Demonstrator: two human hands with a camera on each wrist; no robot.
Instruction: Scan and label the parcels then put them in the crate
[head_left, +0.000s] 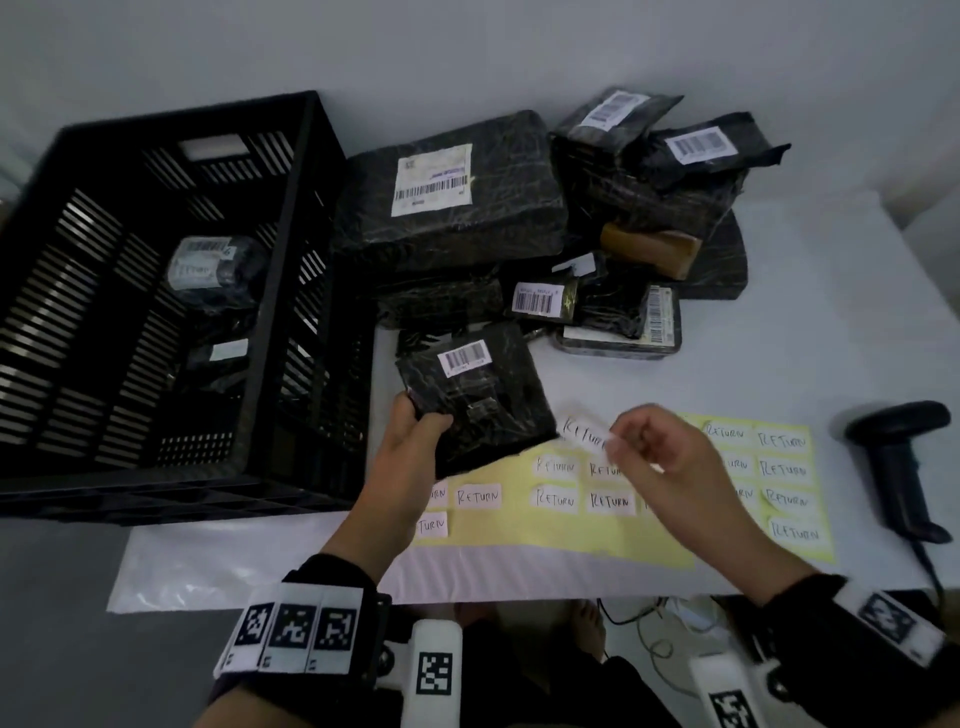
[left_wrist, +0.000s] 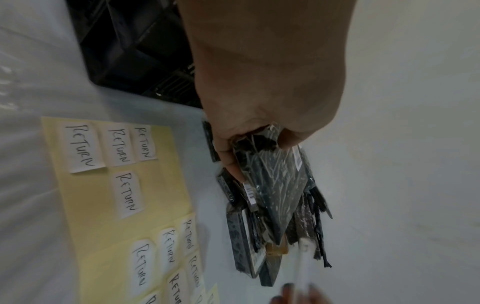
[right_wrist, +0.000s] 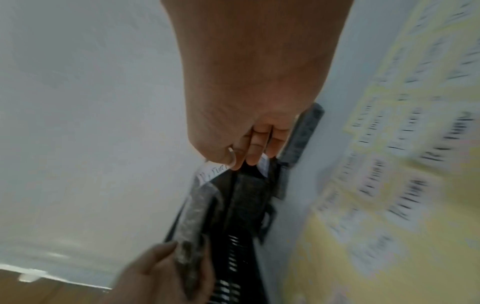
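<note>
My left hand (head_left: 415, 431) grips the near left corner of a small black wrapped parcel (head_left: 483, 400) with a white barcode tag, held tilted above the table. In the left wrist view the same parcel (left_wrist: 280, 185) hangs between thumb and fingers of my left hand (left_wrist: 249, 148). My right hand (head_left: 644, 447) pinches a white RETURN label (head_left: 584, 431) just right of the parcel's edge. The right wrist view shows that label (right_wrist: 210, 171) under the fingertips (right_wrist: 253, 156). The black slatted crate (head_left: 156, 291) stands at the left with labelled parcels (head_left: 208, 265) inside.
A pile of black parcels (head_left: 457, 187) with barcode tags fills the back of the white table. A yellow sheet (head_left: 493, 535) of RETURN stickers lies along the front edge. The black handheld scanner (head_left: 898, 457) rests at the far right, its cable hanging over the edge.
</note>
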